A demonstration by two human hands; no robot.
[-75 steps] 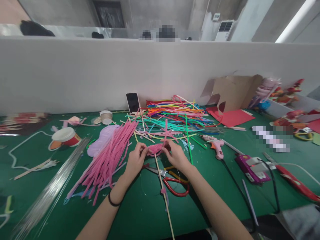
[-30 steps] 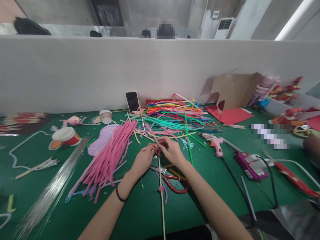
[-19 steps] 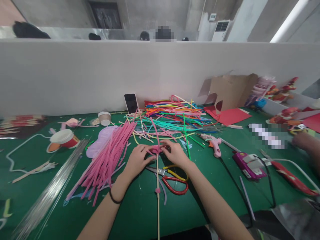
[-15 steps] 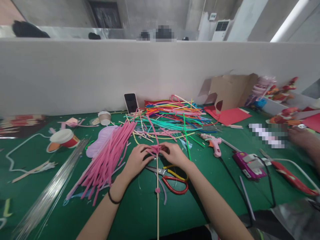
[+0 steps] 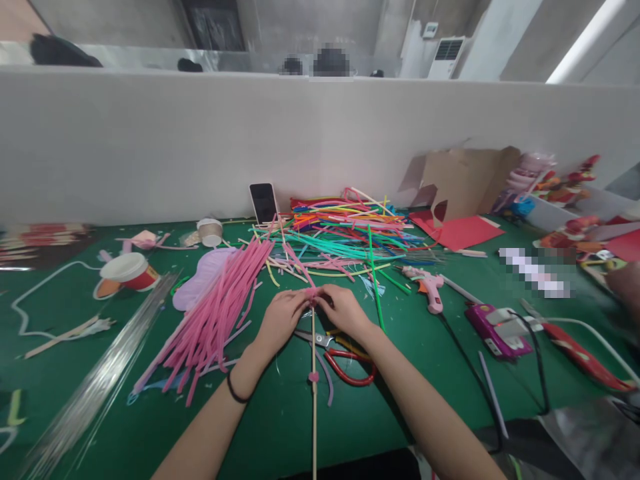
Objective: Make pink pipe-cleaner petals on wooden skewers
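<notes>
My left hand (image 5: 286, 316) and my right hand (image 5: 341, 308) meet at the top of a thin wooden stick (image 5: 315, 427). Between my fingertips both hands pinch a pink pipe cleaner (image 5: 306, 272) bunched round the stick's end, with a free length reaching away from me. A small pink knob (image 5: 313, 377) sits lower on the stick. Beneath the stick and my right wrist lie scissors (image 5: 350, 368) with red and yellow handles. Beside my left hand is a pile of pink pipe cleaners (image 5: 215, 320). My fingertips partly hide the pink bundle.
Multicoloured pipe cleaners (image 5: 340, 233) lie heaped at the back before a propped phone (image 5: 263, 203). On the right are a pink glue gun (image 5: 429, 288), a purple power strip (image 5: 497, 331) and a red-handled tool (image 5: 585, 357). Leftward, a paper cup (image 5: 131, 272) stands near thin wires (image 5: 110, 373). A co-worker's hand (image 5: 627, 287) shows at right.
My hands have drawn closer together, and the pink pipe cleaner is bunched tighter at the stick's top, its free end lower. The co-worker's hand at the right has moved further out of view.
</notes>
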